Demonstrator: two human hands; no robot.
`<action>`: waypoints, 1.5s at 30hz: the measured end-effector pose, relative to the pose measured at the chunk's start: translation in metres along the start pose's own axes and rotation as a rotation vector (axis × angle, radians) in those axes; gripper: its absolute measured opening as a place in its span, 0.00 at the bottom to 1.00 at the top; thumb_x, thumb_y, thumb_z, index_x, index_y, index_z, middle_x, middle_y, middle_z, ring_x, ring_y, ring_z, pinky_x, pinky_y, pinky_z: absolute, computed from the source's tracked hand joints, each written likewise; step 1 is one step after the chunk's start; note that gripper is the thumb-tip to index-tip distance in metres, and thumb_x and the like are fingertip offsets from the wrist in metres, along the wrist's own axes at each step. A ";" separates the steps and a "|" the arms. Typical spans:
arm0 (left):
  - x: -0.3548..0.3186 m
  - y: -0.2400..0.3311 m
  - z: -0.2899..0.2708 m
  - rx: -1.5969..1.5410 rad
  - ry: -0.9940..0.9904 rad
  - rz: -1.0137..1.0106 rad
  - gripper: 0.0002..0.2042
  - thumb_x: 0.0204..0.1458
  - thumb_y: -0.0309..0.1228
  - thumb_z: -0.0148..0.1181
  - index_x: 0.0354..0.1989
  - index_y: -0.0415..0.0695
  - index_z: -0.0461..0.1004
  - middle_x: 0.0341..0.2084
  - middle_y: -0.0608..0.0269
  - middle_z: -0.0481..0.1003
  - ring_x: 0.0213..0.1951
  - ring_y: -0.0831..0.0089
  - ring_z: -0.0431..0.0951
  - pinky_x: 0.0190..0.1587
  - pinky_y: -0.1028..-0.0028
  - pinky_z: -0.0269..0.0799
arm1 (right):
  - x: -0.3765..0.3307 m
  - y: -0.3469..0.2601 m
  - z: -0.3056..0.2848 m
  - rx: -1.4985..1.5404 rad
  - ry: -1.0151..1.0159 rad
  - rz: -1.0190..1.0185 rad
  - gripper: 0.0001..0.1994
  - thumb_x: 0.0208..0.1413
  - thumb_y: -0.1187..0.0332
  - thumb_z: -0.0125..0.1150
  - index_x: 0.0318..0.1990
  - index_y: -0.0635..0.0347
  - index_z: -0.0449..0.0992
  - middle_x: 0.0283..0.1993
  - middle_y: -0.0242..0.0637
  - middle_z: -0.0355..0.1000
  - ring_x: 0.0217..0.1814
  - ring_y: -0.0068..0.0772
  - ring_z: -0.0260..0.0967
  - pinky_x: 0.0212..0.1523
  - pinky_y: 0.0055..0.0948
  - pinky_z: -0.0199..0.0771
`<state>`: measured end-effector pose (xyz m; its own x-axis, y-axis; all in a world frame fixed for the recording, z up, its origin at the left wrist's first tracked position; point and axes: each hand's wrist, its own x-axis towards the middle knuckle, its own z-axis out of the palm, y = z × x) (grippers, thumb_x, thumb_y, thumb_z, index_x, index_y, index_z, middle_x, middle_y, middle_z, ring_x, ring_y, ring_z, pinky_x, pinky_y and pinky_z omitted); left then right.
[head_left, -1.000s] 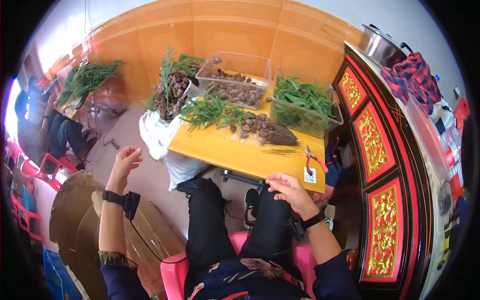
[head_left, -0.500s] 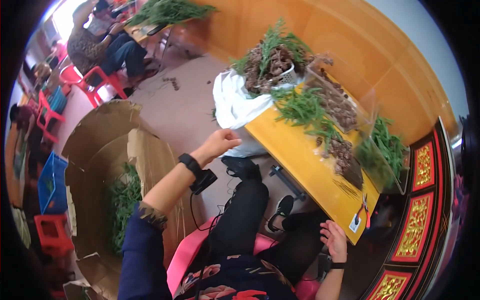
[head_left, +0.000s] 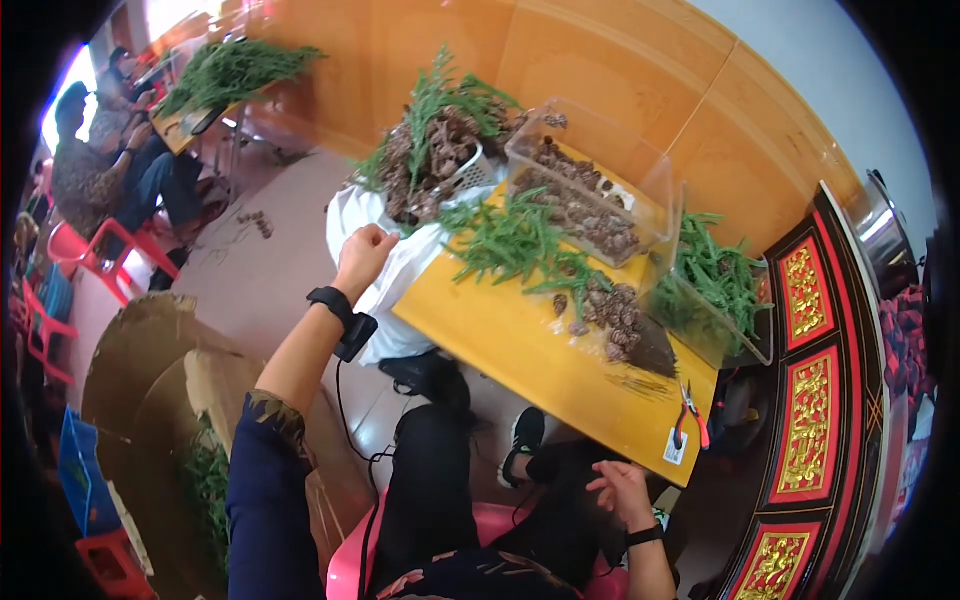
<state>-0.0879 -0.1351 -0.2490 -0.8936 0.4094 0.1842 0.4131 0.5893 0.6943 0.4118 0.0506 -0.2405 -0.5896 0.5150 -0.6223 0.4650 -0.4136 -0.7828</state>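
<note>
left hand point(head_left: 362, 260) moved nearer crumpled white bag point(head_left: 405, 266), grip narrow; right hand point(head_left: 622, 492) loosely parted

A crumpled white bag point(head_left: 385, 325) bunches beside the left end of the yellow tabletop point(head_left: 480, 325). Leafy green sprigs point(head_left: 510, 240) lie flat in a loose heap on the tabletop's left part. To their right, brown pine cones point(head_left: 615, 315) sit clustered beside dark, thin stems point(head_left: 655, 348). Red-handled pliers point(head_left: 688, 418) rest near the front right corner, handles spread toward the near edge.
</note>
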 end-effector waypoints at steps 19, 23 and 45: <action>0.118 -0.048 0.080 -1.011 -0.198 -0.828 0.07 0.50 0.25 0.45 0.33 0.39 0.70 0.26 0.59 0.72 0.34 0.67 0.72 0.30 0.71 0.72 | 0.008 -0.019 0.018 -0.004 0.087 0.258 0.12 0.56 0.66 0.50 0.35 0.70 0.72 0.20 0.46 0.73 0.10 0.25 0.66 0.06 0.13 0.57; 0.114 -0.073 0.096 -1.087 -0.073 -0.733 0.07 0.50 0.26 0.45 0.33 0.40 0.70 0.26 0.62 0.73 0.29 0.68 0.73 0.28 0.72 0.71 | 0.007 -0.021 0.019 -0.008 0.077 0.257 0.11 0.55 0.68 0.50 0.35 0.70 0.73 0.20 0.46 0.73 0.10 0.25 0.66 0.06 0.13 0.57; 0.147 -0.098 0.126 -1.578 -0.015 -0.679 0.11 0.51 0.30 0.40 0.36 0.40 0.69 0.23 0.61 0.71 0.22 0.70 0.72 0.21 0.73 0.71 | 0.001 -0.036 0.026 -0.149 0.057 0.307 0.15 0.56 0.60 0.49 0.41 0.63 0.72 0.21 0.37 0.72 0.09 0.18 0.62 0.05 0.12 0.52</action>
<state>-0.2381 -0.0451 -0.3778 -0.8167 0.4069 -0.4093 -0.5768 -0.5524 0.6017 0.3768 0.0463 -0.2130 -0.3712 0.4259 -0.8251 0.7089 -0.4439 -0.5481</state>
